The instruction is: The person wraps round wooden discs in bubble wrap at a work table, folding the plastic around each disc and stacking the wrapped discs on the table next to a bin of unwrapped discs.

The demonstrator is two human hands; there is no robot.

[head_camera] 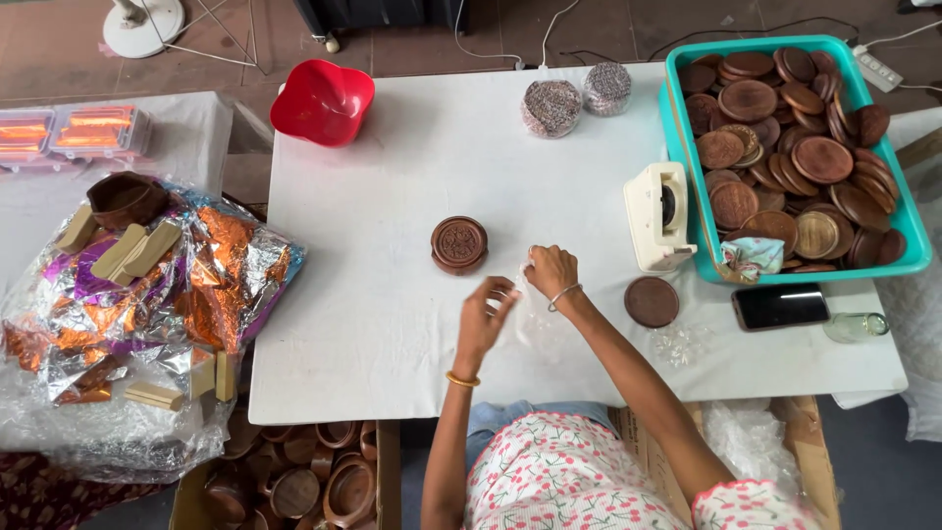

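A thin clear plastic bag (535, 314) is pinched in the grip of both the left hand (484, 316) and the right hand (551, 271) over the white table (392, 196). Just left of the grip a round carved wooden box (459, 243) is seen; an evenly spread bag mouth would likely serve best.

Round box (458, 243) left of hands; lid (652, 301) right; tape dispenser (658, 216) beside tray (687, 157).
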